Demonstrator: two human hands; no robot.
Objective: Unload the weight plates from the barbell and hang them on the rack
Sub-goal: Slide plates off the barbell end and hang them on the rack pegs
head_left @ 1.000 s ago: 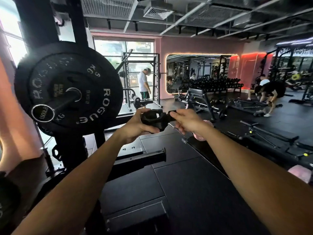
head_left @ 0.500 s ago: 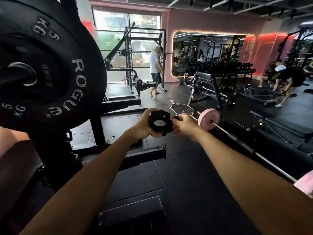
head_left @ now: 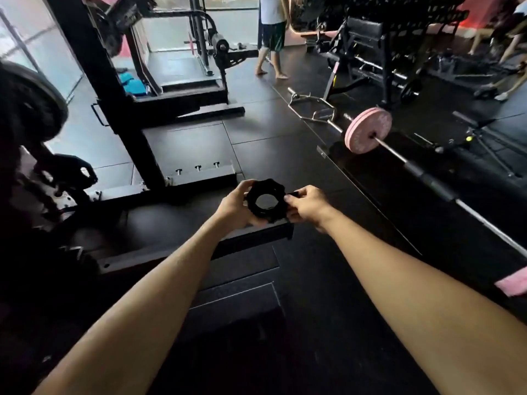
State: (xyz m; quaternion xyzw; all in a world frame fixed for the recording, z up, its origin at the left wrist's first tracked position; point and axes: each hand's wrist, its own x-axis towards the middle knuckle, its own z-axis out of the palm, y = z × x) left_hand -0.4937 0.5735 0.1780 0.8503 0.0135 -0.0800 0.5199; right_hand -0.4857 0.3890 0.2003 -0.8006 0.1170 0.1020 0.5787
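Both hands hold a black collar [head_left: 265, 201] out in front of the person, above the dark floor [head_left: 328, 295]. The left hand [head_left: 238, 205] has its fingers curled round the collar's left rim; the right hand [head_left: 306, 206] pinches the lever on its right side between thumb and fingers. The collar is free of any bar, so the step in hand looks like the clearing that comes ahead of unloading. A black plate [head_left: 27, 101] shows at the left edge of the view, close to the rack [head_left: 114, 109]. On the floor to the right lies a barbell [head_left: 427, 173] with pink plates [head_left: 368, 129] on it. The next move probably calls for setting the collar down, then gripping a plate with both hands.
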